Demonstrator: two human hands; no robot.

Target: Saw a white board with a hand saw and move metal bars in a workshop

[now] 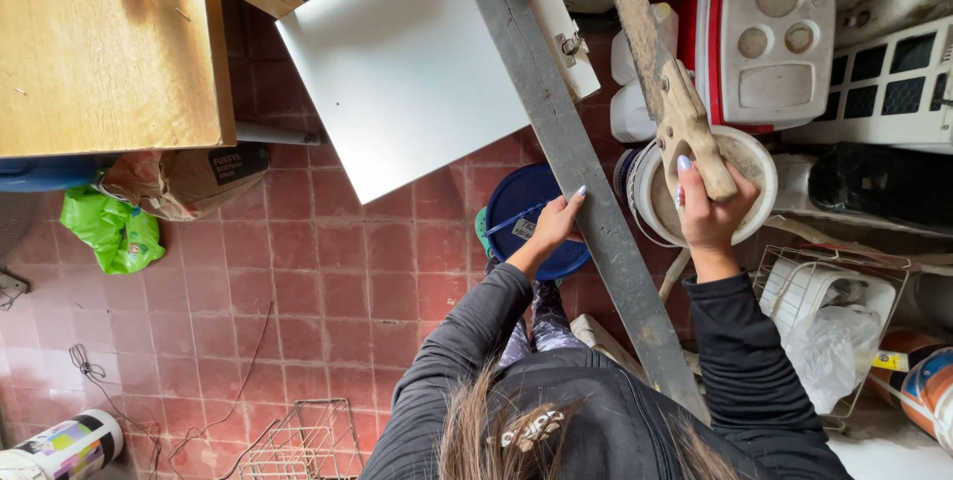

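head view: left hand (pixel 552 225) gripping long grey weathered plank (pixel 566 142) leaning across red tiled floor (pixel 328 272). right hand (pixel 710 204) closed around worn wooden handle (pixel 685 118) above white plastic bucket (pixel 754 157).

Red tiled floor (pixel 328 272), green bag (pixel 111 230), wire basket (pixel 303 440), blue lid (pixel 531 217)

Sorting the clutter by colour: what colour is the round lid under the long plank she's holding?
Dark blue lid, seen in the head view beside the left hand.
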